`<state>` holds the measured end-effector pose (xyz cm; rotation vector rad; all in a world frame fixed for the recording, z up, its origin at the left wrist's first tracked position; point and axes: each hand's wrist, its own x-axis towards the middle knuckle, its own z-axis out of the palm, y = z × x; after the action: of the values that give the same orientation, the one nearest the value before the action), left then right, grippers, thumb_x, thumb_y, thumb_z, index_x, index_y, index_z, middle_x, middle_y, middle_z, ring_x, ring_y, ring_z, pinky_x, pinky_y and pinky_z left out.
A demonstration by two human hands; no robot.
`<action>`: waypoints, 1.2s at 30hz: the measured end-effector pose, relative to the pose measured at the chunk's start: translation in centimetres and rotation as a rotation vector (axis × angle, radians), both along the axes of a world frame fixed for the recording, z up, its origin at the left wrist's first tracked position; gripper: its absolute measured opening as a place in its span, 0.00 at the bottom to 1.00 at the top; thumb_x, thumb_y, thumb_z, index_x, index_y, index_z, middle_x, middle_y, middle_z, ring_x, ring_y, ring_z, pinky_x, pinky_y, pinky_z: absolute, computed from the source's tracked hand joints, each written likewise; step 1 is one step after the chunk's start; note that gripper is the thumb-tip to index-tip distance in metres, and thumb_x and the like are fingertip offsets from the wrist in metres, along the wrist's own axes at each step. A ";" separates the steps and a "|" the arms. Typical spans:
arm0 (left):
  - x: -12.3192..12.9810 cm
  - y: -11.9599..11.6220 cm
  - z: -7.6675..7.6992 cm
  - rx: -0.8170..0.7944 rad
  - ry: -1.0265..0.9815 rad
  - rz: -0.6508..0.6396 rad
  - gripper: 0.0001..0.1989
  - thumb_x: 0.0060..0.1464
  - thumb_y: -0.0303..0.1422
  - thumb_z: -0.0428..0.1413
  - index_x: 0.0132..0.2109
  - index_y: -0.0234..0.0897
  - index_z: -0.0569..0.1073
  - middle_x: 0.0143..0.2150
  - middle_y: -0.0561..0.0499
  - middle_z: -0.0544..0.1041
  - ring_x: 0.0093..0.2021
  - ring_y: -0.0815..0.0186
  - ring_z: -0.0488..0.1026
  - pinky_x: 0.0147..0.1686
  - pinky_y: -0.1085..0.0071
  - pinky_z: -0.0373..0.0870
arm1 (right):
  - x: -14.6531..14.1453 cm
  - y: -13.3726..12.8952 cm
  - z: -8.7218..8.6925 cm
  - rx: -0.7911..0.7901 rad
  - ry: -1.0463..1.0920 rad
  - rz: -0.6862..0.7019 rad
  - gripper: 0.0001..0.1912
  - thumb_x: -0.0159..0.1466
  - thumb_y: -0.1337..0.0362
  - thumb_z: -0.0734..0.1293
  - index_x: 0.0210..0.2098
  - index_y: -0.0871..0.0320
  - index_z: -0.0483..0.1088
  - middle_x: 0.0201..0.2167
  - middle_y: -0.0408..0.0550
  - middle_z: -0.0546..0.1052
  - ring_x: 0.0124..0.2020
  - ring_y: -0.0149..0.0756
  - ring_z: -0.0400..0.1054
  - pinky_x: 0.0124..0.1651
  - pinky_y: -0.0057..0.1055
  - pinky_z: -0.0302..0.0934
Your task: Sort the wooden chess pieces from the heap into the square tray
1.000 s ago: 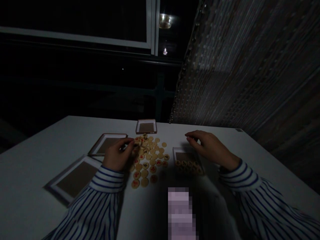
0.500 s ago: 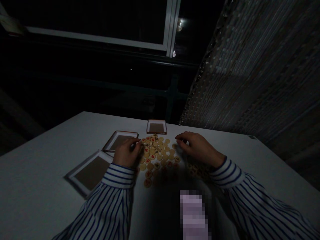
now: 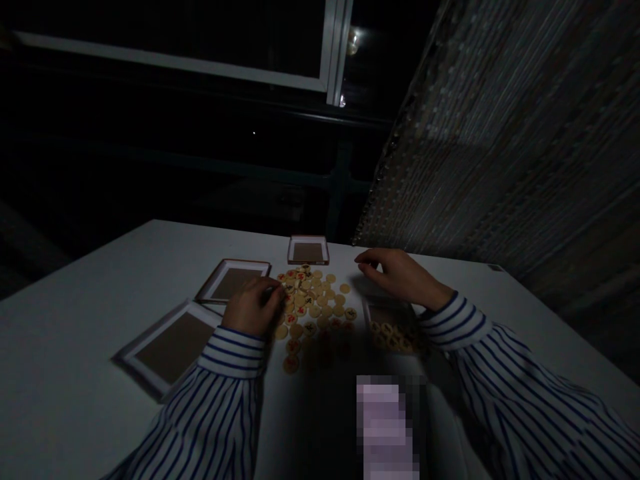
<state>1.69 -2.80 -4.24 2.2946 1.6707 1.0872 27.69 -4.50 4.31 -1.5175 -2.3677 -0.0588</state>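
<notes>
Round wooden pieces (image 3: 315,300), some marked in red or black, lie in a loose heap mid-table. My left hand (image 3: 251,305) is at the heap's left edge, fingers bent; whatever lies between them is too dark to make out. My right hand (image 3: 397,275) hovers to the right of the heap, thumb and forefinger slightly apart, with nothing visible between them. Below its wrist, a dark-bottomed box (image 3: 367,320) holds several round pieces (image 3: 393,337) at its near side. My right forearm partly covers that box.
A small open box (image 3: 309,261) stands behind the heap. Two more box parts, one tray (image 3: 213,280) and a larger one (image 3: 145,383), lie left on the white table (image 3: 65,333). A bead curtain (image 3: 440,167) hangs at the right.
The view has shifted slightly. My right hand has risen a little away from the heap, and more of the box under it shows. My left hand has barely moved.
</notes>
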 end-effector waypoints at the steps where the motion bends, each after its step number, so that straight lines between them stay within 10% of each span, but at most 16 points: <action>1: 0.0 0.0 -0.1 0.006 0.005 -0.002 0.13 0.49 0.37 0.47 0.34 0.35 0.73 0.36 0.47 0.75 0.38 0.62 0.70 0.41 0.68 0.65 | 0.1 0.1 0.1 0.009 0.003 -0.003 0.13 0.59 0.65 0.57 0.40 0.58 0.69 0.37 0.46 0.74 0.35 0.32 0.67 0.36 0.26 0.57; 36: -1.4 0.9 -0.5 -0.079 0.160 0.038 0.15 0.51 0.35 0.45 0.38 0.36 0.74 0.41 0.46 0.73 0.42 0.59 0.68 0.44 0.63 0.63 | -8.8 3.8 -5.6 -0.079 -0.222 0.253 0.14 0.61 0.61 0.56 0.37 0.59 0.70 0.36 0.51 0.68 0.41 0.36 0.59 0.42 0.31 0.50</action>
<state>0.24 -1.89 -4.73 2.3651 1.7853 0.8475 18.89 -0.68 -1.27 -1.2906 -2.7508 -0.0784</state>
